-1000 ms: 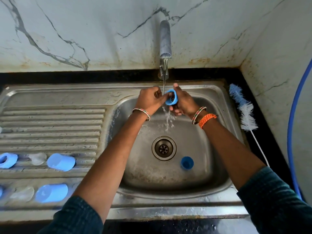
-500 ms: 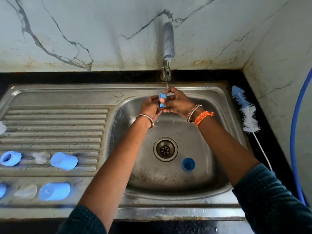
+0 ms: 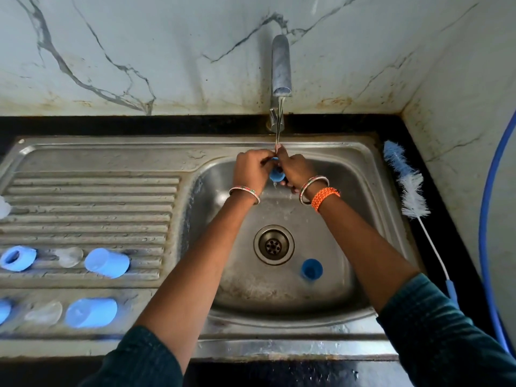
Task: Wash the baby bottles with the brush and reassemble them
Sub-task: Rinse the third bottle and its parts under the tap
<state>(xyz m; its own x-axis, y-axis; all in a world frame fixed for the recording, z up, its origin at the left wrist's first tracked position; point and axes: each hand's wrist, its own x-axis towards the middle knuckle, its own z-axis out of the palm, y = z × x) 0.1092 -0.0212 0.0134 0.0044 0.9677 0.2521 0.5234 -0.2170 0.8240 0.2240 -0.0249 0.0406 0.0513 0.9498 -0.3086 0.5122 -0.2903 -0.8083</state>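
Note:
Under the running tap (image 3: 281,68), my left hand (image 3: 251,169) and my right hand (image 3: 296,170) together grip a small blue bottle ring (image 3: 276,174) over the sink basin (image 3: 349,191). Water falls onto it. A blue cap (image 3: 311,269) lies in the basin to the right of the drain (image 3: 273,245). On the draining board (image 3: 92,196) lie two blue caps (image 3: 107,262) (image 3: 90,312), a blue ring (image 3: 17,258) and clear teats (image 3: 68,256) (image 3: 43,312). The bottle brush (image 3: 410,188) lies on the black counter to the right of the sink.
A blue hose (image 3: 485,219) curves down the right wall. Marble walls close the back and right side. Another blue part (image 3: 3,311) and a clear part (image 3: 4,208) show at the left edge of the draining board.
Both hands have turned the blue ring under the stream, from facing open side up to edge-on. Everything else lies where it was.

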